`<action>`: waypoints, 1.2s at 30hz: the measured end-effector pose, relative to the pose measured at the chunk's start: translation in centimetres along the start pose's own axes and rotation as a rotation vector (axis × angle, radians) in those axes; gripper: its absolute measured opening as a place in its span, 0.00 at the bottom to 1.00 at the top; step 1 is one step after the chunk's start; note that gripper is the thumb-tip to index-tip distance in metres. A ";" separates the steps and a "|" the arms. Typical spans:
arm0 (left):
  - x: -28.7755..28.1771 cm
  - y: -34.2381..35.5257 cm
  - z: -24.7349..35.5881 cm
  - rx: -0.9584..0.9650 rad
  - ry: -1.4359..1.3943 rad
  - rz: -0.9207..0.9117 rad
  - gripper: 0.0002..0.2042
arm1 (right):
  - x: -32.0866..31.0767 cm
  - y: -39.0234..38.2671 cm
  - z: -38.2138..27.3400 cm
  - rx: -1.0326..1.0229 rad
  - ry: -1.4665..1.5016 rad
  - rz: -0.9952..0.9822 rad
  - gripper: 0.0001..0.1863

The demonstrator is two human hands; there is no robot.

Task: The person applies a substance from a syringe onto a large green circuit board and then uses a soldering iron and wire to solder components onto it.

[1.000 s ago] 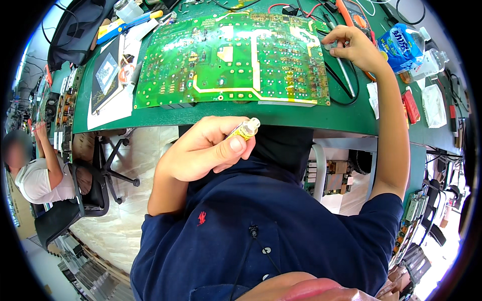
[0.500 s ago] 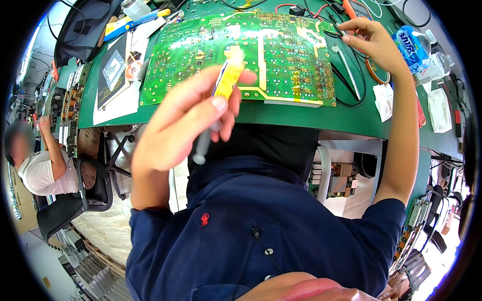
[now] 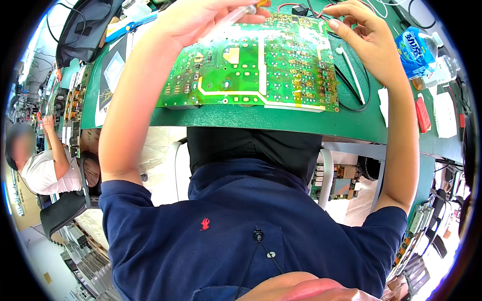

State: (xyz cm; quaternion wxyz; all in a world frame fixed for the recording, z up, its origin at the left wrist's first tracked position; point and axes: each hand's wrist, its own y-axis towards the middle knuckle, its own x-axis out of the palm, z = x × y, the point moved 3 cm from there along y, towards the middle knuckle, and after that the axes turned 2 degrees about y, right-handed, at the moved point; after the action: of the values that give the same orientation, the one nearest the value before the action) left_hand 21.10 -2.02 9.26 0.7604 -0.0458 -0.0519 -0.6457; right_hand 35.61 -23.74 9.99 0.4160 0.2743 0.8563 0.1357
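My left hand (image 3: 216,15) reaches over the far side of the board, closed around a syringe (image 3: 233,19) with a clear barrel or plunger and a bit of yellow at its far end. The syringe's tip is out of sight at the picture's upper edge. Below it lies a large green circuit board (image 3: 236,75) with gold traces and many small parts. Over the board's far right corner is my right hand (image 3: 359,35), its fingers bent, with a gap between thumb and forefinger. Thin cables (image 3: 321,14) run close by its fingertips.
Right of the board lie a slim silver rod (image 3: 351,75) and a black lead. A blue-labelled plastic bottle (image 3: 414,50), a red packet (image 3: 423,115) and a white packet (image 3: 444,115) are farther right. A blue tool (image 3: 130,27) lies far left. Another person (image 3: 50,165) sits at left.
My left hand has carried the syringe away from me, from above the board's near half to its far edge. The right hand has shifted slightly left. The board has moved a little.
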 end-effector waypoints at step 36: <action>-0.7 8.9 0.5 0.213 0.673 0.104 0.11 | 3.7 10.6 1.4 -0.058 0.320 0.065 0.44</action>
State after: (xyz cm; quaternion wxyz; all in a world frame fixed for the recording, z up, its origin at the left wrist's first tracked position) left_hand 29.76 0.22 9.67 0.7673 0.2464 0.1370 -0.5760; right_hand 38.67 -12.95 11.68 0.2777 0.2644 0.8980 0.2156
